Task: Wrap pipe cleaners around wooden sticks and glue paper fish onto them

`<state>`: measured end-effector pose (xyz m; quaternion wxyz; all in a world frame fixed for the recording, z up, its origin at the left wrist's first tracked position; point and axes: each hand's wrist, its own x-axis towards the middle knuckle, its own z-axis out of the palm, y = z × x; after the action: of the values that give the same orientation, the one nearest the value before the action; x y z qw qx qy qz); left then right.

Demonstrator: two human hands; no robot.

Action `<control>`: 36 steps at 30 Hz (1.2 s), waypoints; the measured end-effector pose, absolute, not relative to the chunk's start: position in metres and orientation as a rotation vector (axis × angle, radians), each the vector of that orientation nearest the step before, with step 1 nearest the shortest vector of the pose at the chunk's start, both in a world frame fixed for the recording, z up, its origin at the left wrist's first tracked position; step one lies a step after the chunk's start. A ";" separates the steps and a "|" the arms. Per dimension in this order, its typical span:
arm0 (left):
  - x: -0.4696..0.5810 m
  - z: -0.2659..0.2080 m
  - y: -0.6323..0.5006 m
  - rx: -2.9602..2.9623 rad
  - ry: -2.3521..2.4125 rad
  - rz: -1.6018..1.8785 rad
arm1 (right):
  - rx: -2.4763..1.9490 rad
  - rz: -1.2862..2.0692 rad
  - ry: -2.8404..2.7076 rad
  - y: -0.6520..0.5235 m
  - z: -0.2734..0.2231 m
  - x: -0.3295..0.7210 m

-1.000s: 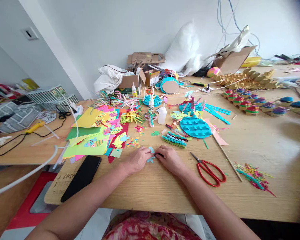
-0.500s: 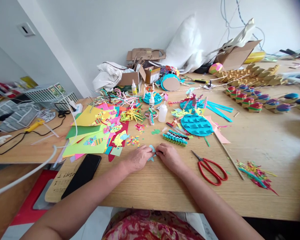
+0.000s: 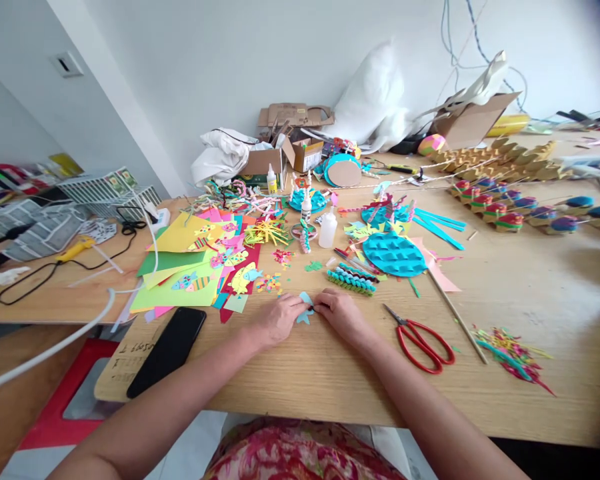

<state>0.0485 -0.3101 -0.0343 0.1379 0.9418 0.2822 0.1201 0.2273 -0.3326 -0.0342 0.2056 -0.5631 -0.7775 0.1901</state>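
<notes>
A light-blue paper fish (image 3: pixel 304 316) lies between my hands near the middle of the table. My left hand (image 3: pixel 281 319) is closed, its fingertips pinching the left side of the fish. From the right, my right hand (image 3: pixel 339 309) bends its fingers closed over the fish's other edge; a tiny dark spot shows at the fingertips, too small to name. Just beyond are braided pipe cleaners (image 3: pixel 351 279) and small green paper bits (image 3: pixel 313 266). Colourful paper dots (image 3: pixel 269 283) lie beyond my left hand.
Red-handled scissors (image 3: pixel 425 341) lie right of my right arm, beside a wooden stick (image 3: pixel 457 313) and paper scraps (image 3: pixel 517 360). Coloured paper sheets (image 3: pixel 175 267) and a black phone (image 3: pixel 167 352) are on the left. A glue bottle (image 3: pixel 327 229) stands ahead, near a blue scalloped disc (image 3: pixel 394 254).
The camera view has shifted slightly. My hands stay at the paper fish, and a little more of it shows between them.
</notes>
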 end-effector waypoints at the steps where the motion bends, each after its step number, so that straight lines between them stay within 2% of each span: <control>1: 0.047 -0.036 -0.309 2.638 0.847 0.432 | -1.554 0.537 -2.170 -0.332 -0.034 0.228; 4: 0.045 -0.038 -0.305 2.392 0.981 0.606 | -1.526 0.555 -2.177 -0.332 -0.034 0.230; 10: 0.052 -0.022 -0.297 1.824 1.248 0.623 | -1.481 0.596 -2.132 -0.337 -0.026 0.233; 15: 0.049 -0.016 -0.313 1.098 1.110 0.843 | -1.536 0.581 -2.128 -0.339 -0.008 0.236; 18: 0.045 -0.017 -0.326 0.855 1.037 0.869 | -1.577 0.525 -2.257 -0.327 -0.004 0.233; 23: 0.043 -0.018 -0.335 0.754 1.033 0.828 | -1.493 0.363 -2.642 -0.295 -0.009 0.218; 36: 0.045 -0.023 -0.334 0.964 1.024 0.878 | -1.273 0.362 -2.984 -0.270 0.004 0.206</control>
<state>0.0451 -0.3341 -0.0234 0.6757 0.4285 0.4552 0.3906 0.2063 -0.2698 0.0036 -0.0612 -0.3891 -0.9124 0.1108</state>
